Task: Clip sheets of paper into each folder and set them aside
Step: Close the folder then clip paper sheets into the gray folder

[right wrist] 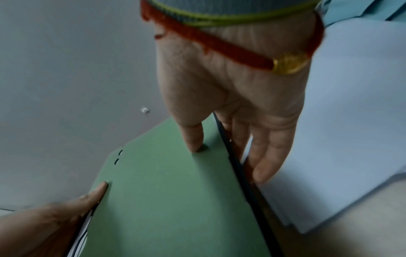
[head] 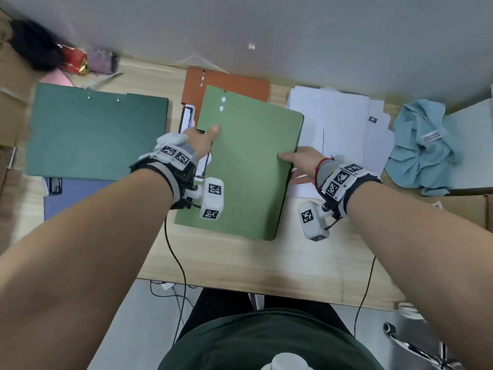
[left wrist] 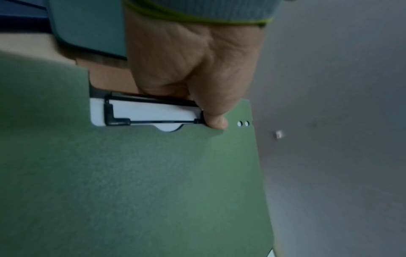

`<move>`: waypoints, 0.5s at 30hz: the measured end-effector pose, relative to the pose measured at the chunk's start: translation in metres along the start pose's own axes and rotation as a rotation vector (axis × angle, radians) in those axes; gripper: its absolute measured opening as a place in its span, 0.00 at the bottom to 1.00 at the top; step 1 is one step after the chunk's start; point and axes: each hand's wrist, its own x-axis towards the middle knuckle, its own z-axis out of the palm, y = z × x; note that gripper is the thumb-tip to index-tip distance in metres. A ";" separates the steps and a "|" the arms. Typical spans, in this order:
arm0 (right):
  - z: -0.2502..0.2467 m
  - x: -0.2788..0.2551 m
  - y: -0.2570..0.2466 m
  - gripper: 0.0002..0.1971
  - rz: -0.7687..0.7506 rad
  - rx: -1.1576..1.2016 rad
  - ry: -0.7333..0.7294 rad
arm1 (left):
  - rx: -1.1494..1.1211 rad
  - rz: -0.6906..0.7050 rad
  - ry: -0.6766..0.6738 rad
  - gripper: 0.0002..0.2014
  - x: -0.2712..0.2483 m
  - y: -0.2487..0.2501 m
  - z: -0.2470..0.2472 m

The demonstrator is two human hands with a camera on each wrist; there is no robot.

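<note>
Both hands hold the light green folder (head: 248, 161) over the surface (head: 240, 263). The left hand (head: 200, 141) has its grip closed on the folder's left edge, thumb on top. The right hand (head: 301, 162) pinches the spine edge, thumb above, fingers (right wrist: 263, 156) beneath.

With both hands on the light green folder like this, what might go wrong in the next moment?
1. The left hand pinches the light green folder right beside the black clip with white paper under it; closing or shifting could crease that sheet.
2. The right hand grips the spine edge over the loose paper stack; carrying the folder aside may drag sheets along.
</note>
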 end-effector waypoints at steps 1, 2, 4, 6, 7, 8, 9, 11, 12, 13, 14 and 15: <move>0.004 -0.001 -0.005 0.13 -0.013 0.020 -0.039 | 0.022 -0.047 0.033 0.55 0.010 0.000 -0.008; 0.010 -0.002 -0.011 0.10 -0.020 0.024 -0.070 | 0.017 -0.073 0.056 0.55 0.017 0.001 -0.021; 0.021 -0.001 -0.019 0.07 -0.041 0.026 -0.101 | 0.007 -0.105 0.077 0.44 0.028 0.008 -0.038; 0.028 0.003 -0.030 0.08 -0.065 0.062 -0.082 | 0.041 -0.093 0.077 0.35 0.027 0.019 -0.054; 0.032 0.008 -0.035 0.09 -0.078 0.079 -0.066 | 0.080 -0.088 0.047 0.33 0.029 0.022 -0.060; 0.035 0.012 -0.042 0.10 -0.076 0.094 -0.052 | 0.129 -0.072 0.001 0.29 0.031 0.021 -0.064; 0.035 0.014 -0.046 0.10 -0.078 0.112 -0.040 | 0.170 -0.070 -0.048 0.25 0.031 0.020 -0.064; 0.043 0.024 -0.060 0.12 -0.070 0.120 -0.030 | 0.244 -0.083 -0.098 0.21 0.039 0.009 -0.069; 0.043 0.027 -0.063 0.13 -0.065 0.117 -0.024 | 0.280 -0.080 -0.110 0.20 0.040 0.005 -0.067; 0.046 0.032 -0.067 0.14 -0.056 0.117 -0.018 | 0.294 -0.071 -0.135 0.20 0.044 0.003 -0.066; 0.049 0.039 -0.072 0.14 -0.045 0.109 0.000 | 0.310 -0.059 -0.153 0.20 0.048 -0.001 -0.065; 0.051 0.044 -0.075 0.13 -0.036 0.098 0.023 | 0.321 -0.056 -0.171 0.21 0.049 -0.002 -0.064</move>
